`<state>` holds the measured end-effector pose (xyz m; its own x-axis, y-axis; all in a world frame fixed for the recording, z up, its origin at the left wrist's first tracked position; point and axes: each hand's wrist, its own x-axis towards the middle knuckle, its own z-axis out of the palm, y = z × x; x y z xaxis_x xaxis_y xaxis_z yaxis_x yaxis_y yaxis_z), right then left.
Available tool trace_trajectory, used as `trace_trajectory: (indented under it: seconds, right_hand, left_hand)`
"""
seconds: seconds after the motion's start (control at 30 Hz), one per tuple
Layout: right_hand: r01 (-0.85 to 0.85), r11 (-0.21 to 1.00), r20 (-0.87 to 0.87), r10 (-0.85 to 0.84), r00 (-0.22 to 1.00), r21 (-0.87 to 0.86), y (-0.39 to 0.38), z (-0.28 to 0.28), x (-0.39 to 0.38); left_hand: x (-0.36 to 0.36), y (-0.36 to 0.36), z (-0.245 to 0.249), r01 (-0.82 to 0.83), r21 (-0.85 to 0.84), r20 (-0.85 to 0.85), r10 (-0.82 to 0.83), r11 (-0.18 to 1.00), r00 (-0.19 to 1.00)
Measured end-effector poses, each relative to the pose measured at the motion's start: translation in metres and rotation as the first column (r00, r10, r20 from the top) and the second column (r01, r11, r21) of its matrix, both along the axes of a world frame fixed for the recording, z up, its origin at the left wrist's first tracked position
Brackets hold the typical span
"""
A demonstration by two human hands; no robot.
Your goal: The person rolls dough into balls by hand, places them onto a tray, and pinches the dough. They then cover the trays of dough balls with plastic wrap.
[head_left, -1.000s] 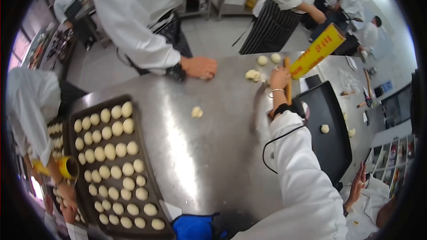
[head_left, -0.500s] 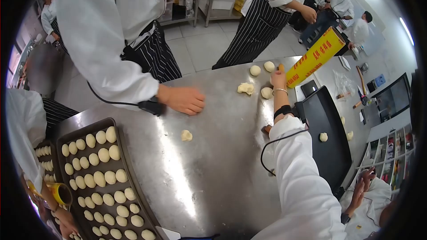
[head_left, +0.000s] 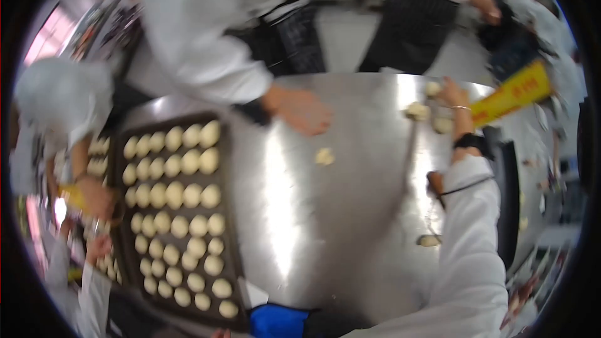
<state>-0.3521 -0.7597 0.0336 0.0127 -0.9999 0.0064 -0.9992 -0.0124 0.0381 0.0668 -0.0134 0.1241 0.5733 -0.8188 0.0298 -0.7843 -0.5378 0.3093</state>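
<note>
Looking down on a steel worktop (head_left: 350, 225). Taking the dark tray (head_left: 231, 238) of pale dough balls (head_left: 175, 195) as the mark.

Finding a co-worker's hand (head_left: 94, 197) just left of the tray, at its edge. Finding another co-worker's hand (head_left: 302, 111) right of the tray's far corner, lying palm down on the metal. Noting one small dough scrap (head_left: 324, 156) right of the tray, lying alone, just nearer than that hand.

Stretching the right hand (head_left: 453, 94) far to the right of the tray, up by the worktop's far edge, among three dough pieces (head_left: 416, 111). Touching them or only hovering: too blurred for telling. Not being able to tell whether the grip is apart or together.

Noting a brown wooden end (head_left: 434, 181) poking out at the sleeve, further right of the tray than the scrap. Noting a yellow box (head_left: 514, 95) just beyond the right hand, farthest right of the tray. Showing nothing of the left hand.
</note>
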Motion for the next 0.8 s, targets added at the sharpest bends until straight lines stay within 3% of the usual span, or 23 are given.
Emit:
trace_trajectory:
  seconds: [0.03,0.07,0.13,0.2,0.23,0.27,0.33,0.37,0.43,0.47,0.5,0.53,0.57,0.6,0.67,0.7,0.77,0.8]
  right_hand:
    - [-0.136,0.99,0.131,0.129,0.983,0.044,-0.016,-0.017,-0.01]
    - [-0.221,0.967,0.154,0.201,0.967,0.124,-0.037,-0.029,-0.018]
    - [-0.173,0.976,0.174,0.149,0.973,0.13,-0.076,-0.066,-0.049]
    - [-0.262,0.96,0.12,0.251,0.961,0.095,-0.131,-0.112,-0.107]
    - [-0.292,0.956,0.266,0.273,0.924,0.031,-0.142,-0.129,-0.126]
    - [-0.302,0.948,0.334,0.254,0.908,0.101,-0.157,-0.138,-0.149]
    - [-0.11,0.994,0.521,0.08,0.85,0.025,-0.171,-0.16,-0.175]
    - [-0.128,0.991,0.524,0.093,0.847,0.032,-0.174,-0.168,-0.186]
    - [-0.122,0.954,0.67,-0.098,0.736,0.273,-0.169,-0.158,-0.186]
    - [-0.127,0.956,0.67,-0.087,0.737,0.264,-0.163,-0.152,-0.178]
    - [-0.165,0.978,0.457,0.09,0.885,0.127,-0.134,-0.134,-0.146]
    - [-0.241,0.971,0.189,0.237,0.953,0.0,-0.122,-0.128,-0.119]
    - [-0.281,0.957,0.096,0.288,0.953,-0.077,-0.128,-0.137,-0.114]
    - [-0.305,0.949,0.095,0.312,0.945,-0.081,-0.138,-0.136,-0.111]
    - [-0.22,0.968,-0.046,0.227,0.973,0.119,-0.142,-0.126,-0.102]
    - [-0.226,0.967,-0.043,0.233,0.972,0.116,-0.154,-0.137,-0.12]
    - [-0.109,0.988,0.106,0.121,0.987,-0.11,-0.176,-0.152,-0.16]
    - [-0.09,0.989,0.094,0.101,0.99,-0.114,-0.171,-0.146,-0.169]
  left_hand:
    - [0.001,0.003,-0.009,0.008,-0.003,-0.002,-0.008,1.0,1.0]
    - [-0.002,0.003,-0.009,0.005,0.004,-0.006,-0.005,1.0,1.0]
    - [-0.006,-0.004,0.007,-0.054,0.06,-0.047,0.057,0.997,0.997]
    - [-0.003,-0.003,0.015,0.002,0.076,-0.047,0.002,0.997,0.999]
    - [-0.002,0.0,0.014,-0.011,0.073,-0.029,0.013,0.997,0.999]
    - [-0.001,0.004,0.013,-0.01,0.062,-0.017,0.011,0.998,1.0]
    - [-0.001,0.01,0.011,-0.051,0.063,-0.025,0.053,0.997,0.998]
    - [0.0,0.015,0.012,-0.047,0.04,-0.055,0.049,0.998,0.997]
    - [0.003,0.023,0.01,-0.045,0.036,-0.051,0.047,0.998,0.998]
    - [0.004,0.024,0.007,-0.027,0.027,-0.05,0.028,0.999,0.998]
    - [0.006,0.025,0.006,-0.032,0.012,-0.051,0.033,0.999,0.998]
    - [0.007,0.028,0.007,-0.031,0.016,-0.043,0.032,0.999,0.999]
    - [0.006,0.032,0.008,-0.038,0.027,-0.035,0.039,0.999,0.999]
    - [0.004,0.036,0.009,-0.063,0.022,-0.035,0.064,0.998,0.997]
    - [0.003,0.044,0.013,-0.065,0.032,-0.04,0.066,0.997,0.997]
    - [0.003,0.047,0.013,-0.082,0.031,-0.038,0.083,0.996,0.996]
    - [0.005,0.054,0.01,-0.103,0.028,-0.032,0.103,0.994,0.994]
    - [0.006,0.057,0.008,-0.112,0.033,-0.041,0.113,0.993,0.993]
